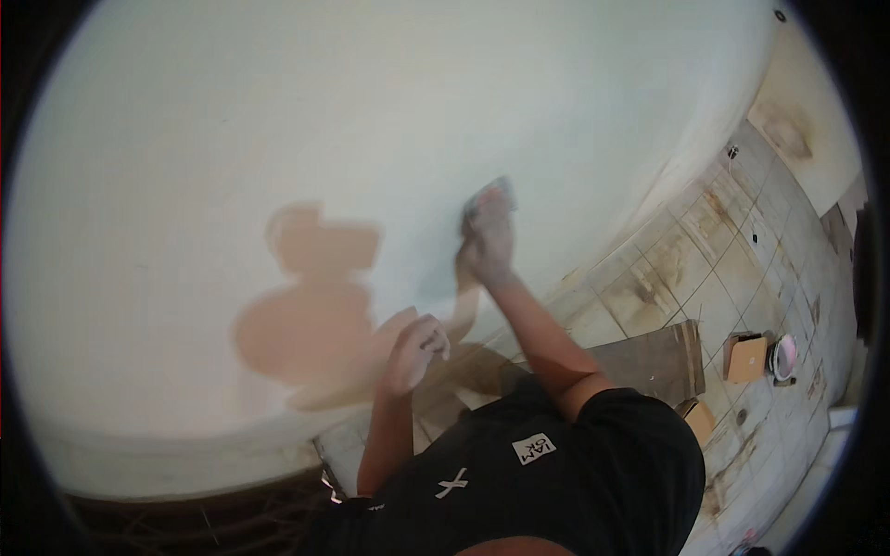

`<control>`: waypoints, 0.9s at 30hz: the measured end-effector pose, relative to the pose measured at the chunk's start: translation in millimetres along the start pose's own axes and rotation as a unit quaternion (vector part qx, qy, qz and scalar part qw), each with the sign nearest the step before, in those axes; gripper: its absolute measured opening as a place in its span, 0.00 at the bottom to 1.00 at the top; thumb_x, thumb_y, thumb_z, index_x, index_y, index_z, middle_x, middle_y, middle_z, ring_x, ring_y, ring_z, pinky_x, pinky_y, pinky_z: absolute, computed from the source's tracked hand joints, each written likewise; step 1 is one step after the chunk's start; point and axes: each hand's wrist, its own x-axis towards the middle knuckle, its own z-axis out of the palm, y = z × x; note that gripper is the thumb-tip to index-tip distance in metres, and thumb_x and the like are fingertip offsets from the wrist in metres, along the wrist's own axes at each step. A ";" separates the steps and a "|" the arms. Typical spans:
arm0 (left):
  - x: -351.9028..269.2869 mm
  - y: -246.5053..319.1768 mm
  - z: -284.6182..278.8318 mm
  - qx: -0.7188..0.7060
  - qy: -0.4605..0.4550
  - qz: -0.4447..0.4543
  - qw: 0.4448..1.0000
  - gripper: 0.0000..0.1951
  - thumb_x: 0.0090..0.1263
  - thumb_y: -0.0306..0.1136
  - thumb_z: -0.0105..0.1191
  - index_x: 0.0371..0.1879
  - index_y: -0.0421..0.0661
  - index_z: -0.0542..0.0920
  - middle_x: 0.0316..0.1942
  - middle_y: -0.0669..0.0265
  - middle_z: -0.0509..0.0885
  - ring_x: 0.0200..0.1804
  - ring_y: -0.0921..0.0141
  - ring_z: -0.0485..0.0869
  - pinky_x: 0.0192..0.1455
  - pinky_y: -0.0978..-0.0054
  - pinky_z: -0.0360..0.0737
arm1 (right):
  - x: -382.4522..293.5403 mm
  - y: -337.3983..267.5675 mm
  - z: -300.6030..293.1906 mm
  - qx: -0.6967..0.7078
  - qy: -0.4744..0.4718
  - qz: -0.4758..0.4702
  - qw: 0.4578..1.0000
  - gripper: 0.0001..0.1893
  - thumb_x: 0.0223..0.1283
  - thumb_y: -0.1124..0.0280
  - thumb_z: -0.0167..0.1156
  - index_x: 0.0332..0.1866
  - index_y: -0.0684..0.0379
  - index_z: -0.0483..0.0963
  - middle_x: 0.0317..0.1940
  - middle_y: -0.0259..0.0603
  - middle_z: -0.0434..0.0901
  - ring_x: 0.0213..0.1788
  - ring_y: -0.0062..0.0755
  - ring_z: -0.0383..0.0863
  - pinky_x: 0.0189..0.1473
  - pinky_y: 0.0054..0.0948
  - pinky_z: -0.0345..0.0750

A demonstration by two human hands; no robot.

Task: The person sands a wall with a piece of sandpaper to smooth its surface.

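A smooth pale wall point(389, 125) fills most of the view before me. My right hand point(492, 240) reaches up along it, fingers wrapped around a flat greyish hand pad point(506, 189) that lies against the wall. The pad is blurred, so its exact kind is unclear; something reddish shows at the fingers. Lower and to the left, my left hand point(416, 354) hovers near the wall with loosely curled fingers. Pale dust coats both hands. Whether anything small sits inside the left fingers is hidden.
Stained floor tiles point(716, 278) run along the right. On them lie a brown flat board point(646, 361), a tan box point(747, 359), a round pink-and-white container point(786, 356) and another tan box point(697, 420). A pale panel point(806, 132) stands at far right. Something dark point(208, 518) fills the lower left.
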 end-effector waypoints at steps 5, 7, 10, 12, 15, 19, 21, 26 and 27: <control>-57.9 -17.8 -65.5 0.070 -0.081 -0.090 0.990 0.14 0.77 0.35 0.43 0.25 0.46 0.70 0.22 0.72 0.64 0.28 0.72 0.68 0.34 0.74 0.68 | 57.0 53.0 -26.0 0.011 0.140 0.209 0.968 0.29 0.70 0.84 0.45 0.76 0.70 0.56 0.74 0.59 0.64 0.77 0.49 0.63 0.77 0.37 0.62; -81.3 -31.4 -91.2 0.040 -0.076 -0.104 0.991 0.14 0.77 0.36 0.43 0.25 0.47 0.70 0.22 0.73 0.63 0.28 0.72 0.67 0.35 0.74 0.67 | 69.7 43.2 -15.0 -0.060 0.202 0.284 0.935 0.26 0.76 0.79 0.41 0.77 0.70 0.53 0.74 0.57 0.64 0.77 0.44 0.64 0.76 0.34 0.62; -101.8 -48.4 -129.3 -0.034 -0.101 -0.114 0.988 0.14 0.78 0.37 0.42 0.26 0.48 0.70 0.21 0.74 0.62 0.27 0.73 0.66 0.35 0.75 0.66 | 48.7 -27.8 34.4 -0.024 0.208 0.312 0.927 0.27 0.82 0.66 0.34 0.79 0.67 0.52 0.77 0.52 0.60 0.78 0.38 0.61 0.79 0.32 0.56; -99.5 -54.7 -149.6 -0.080 -0.159 -0.106 0.978 0.15 0.79 0.39 0.42 0.26 0.49 0.71 0.20 0.75 0.61 0.27 0.73 0.65 0.36 0.75 0.66 | 11.0 -97.1 77.2 -0.105 0.148 0.313 0.932 0.27 0.80 0.69 0.33 0.78 0.69 0.52 0.80 0.53 0.52 0.82 0.45 0.51 0.81 0.34 0.49; -90.6 -46.1 -171.7 -0.118 -0.115 -0.148 0.975 0.18 0.82 0.43 0.40 0.26 0.50 0.71 0.20 0.75 0.63 0.25 0.75 0.64 0.34 0.75 0.67 | -36.0 -173.6 119.3 0.062 0.047 0.146 0.986 0.37 0.61 0.92 0.43 0.79 0.67 0.53 0.80 0.55 0.52 0.83 0.51 0.46 0.81 0.41 0.49; -87.0 -15.0 -178.0 -0.111 -0.150 -0.166 0.968 0.17 0.81 0.43 0.41 0.26 0.50 0.71 0.18 0.75 0.62 0.23 0.74 0.65 0.34 0.73 0.68 | -27.0 -164.8 118.9 0.016 -0.080 0.098 0.992 0.35 0.61 0.91 0.45 0.77 0.66 0.58 0.79 0.58 0.53 0.82 0.55 0.49 0.80 0.41 0.51; -91.6 -2.5 -174.3 -0.092 -0.141 -0.133 0.977 0.17 0.80 0.43 0.42 0.26 0.50 0.71 0.17 0.75 0.62 0.23 0.73 0.64 0.34 0.72 0.68 | 3.7 -131.2 104.3 -0.050 0.051 0.063 0.995 0.32 0.66 0.89 0.44 0.77 0.64 0.58 0.79 0.57 0.52 0.82 0.53 0.50 0.80 0.40 0.54; -97.9 6.6 -184.9 -0.049 -0.113 -0.069 0.990 0.16 0.78 0.42 0.43 0.27 0.48 0.73 0.18 0.74 0.62 0.26 0.72 0.67 0.34 0.72 0.67 | 108.5 -21.0 52.5 -0.068 0.174 0.184 0.965 0.26 0.75 0.77 0.39 0.77 0.67 0.57 0.73 0.57 0.65 0.77 0.48 0.63 0.75 0.35 0.65; -99.7 6.1 -189.5 -0.046 -0.146 -0.048 0.987 0.16 0.78 0.42 0.43 0.27 0.48 0.73 0.18 0.74 0.62 0.26 0.72 0.67 0.34 0.72 0.67 | 125.5 -2.3 40.0 -0.066 0.175 0.239 0.953 0.26 0.76 0.74 0.39 0.76 0.67 0.57 0.70 0.58 0.69 0.74 0.48 0.67 0.74 0.35 0.67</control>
